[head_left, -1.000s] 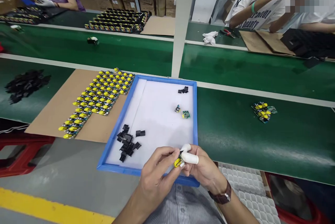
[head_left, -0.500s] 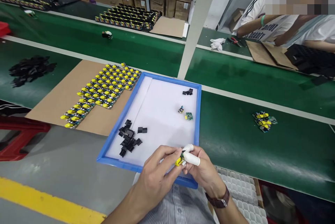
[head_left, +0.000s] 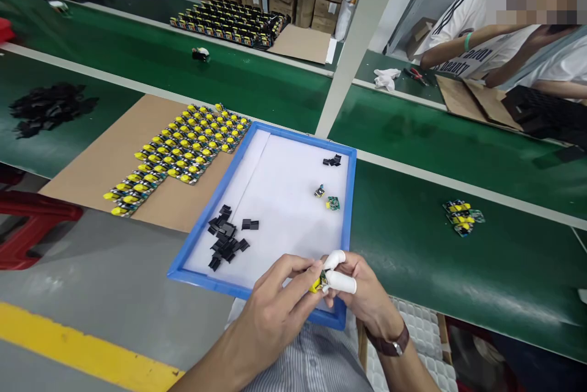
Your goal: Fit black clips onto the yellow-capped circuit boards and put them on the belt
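Both my hands meet over the near edge of a blue-rimmed white tray (head_left: 347, 196). My left hand (head_left: 275, 303) and my right hand (head_left: 362, 294), which wears white finger cots and a wristwatch, pinch one small yellow-and-green circuit part (head_left: 317, 284) between their fingertips. On the tray lie a heap of small black clips (head_left: 224, 244), a few more black clips (head_left: 332, 161) at the far corner, and two loose small boards (head_left: 326, 199).
Rows of yellow-topped boards (head_left: 177, 156) lie on brown cardboard (head_left: 114, 153) to the left. A small stack of boards (head_left: 461, 216) sits on the green belt at right, a black pile (head_left: 43, 107) at far left. Other people work across the belt. White foam trays (head_left: 419, 334) are below right.
The view has shifted slightly; my hands stay together on the small part, turning it a little. Nothing on the tray has moved.
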`<action>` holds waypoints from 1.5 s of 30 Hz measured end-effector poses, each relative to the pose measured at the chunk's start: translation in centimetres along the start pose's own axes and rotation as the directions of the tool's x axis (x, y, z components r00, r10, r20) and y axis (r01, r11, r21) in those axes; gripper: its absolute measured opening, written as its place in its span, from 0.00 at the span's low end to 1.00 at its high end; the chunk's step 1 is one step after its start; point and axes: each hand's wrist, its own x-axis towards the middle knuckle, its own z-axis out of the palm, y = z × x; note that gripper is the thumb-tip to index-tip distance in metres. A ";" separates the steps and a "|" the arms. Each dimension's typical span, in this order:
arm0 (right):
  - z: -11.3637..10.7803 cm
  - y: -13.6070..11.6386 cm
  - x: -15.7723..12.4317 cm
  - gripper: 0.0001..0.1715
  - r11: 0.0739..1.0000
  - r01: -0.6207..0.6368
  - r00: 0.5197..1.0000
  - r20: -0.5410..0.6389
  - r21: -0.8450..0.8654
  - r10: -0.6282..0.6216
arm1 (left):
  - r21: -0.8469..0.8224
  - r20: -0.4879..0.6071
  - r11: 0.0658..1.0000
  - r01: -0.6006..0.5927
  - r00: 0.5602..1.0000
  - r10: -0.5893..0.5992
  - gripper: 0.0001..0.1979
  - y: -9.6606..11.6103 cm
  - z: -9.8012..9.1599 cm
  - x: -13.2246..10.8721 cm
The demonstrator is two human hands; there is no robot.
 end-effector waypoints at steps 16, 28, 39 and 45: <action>-0.2 -1.3 -0.2 0.06 0.963 0.033 0.998 0.059 -0.269 -0.018 | -0.066 0.084 0.997 0.043 0.996 -0.037 0.22 -0.5 0.0 0.1; 1.9 0.1 -1.5 0.17 0.717 0.315 0.908 -0.021 -0.622 -0.418 | 0.152 -0.133 0.988 0.011 0.991 0.010 0.24 -1.8 1.9 -0.4; 3.1 1.6 -0.8 0.14 0.724 0.357 0.872 -0.068 -0.591 -0.485 | 0.278 -0.195 0.956 -0.098 0.968 0.156 0.26 -2.5 2.5 -0.3; -1.4 -0.3 0.9 0.10 0.458 0.315 0.748 -0.080 -0.831 -0.659 | 0.301 -0.157 0.950 -0.079 0.979 0.131 0.33 -3.9 2.7 1.3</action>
